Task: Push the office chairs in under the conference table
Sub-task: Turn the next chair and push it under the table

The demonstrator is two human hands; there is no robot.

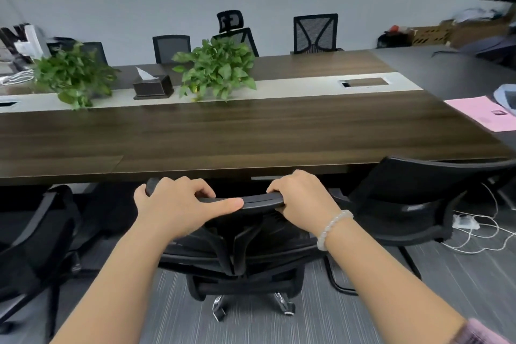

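Note:
A black office chair [240, 254] stands right in front of me, its back facing me and its top edge close to the near edge of the long dark-wood conference table [251, 131]. My left hand [178, 204] grips the left part of the chair's top edge, thumb lying along it. My right hand [301, 198], with a bead bracelet on the wrist, grips the right part. The chair's seat is mostly under the table edge; its chrome wheeled base shows on the carpet below.
Another black chair [413, 204] stands to the right, one more [36, 243] to the left. White cables and a power strip [466, 223] lie on the floor at right. Two potted plants [215, 67], a tissue box [152, 86] and pink paper [485, 114] sit on the table. Several chairs line the far side.

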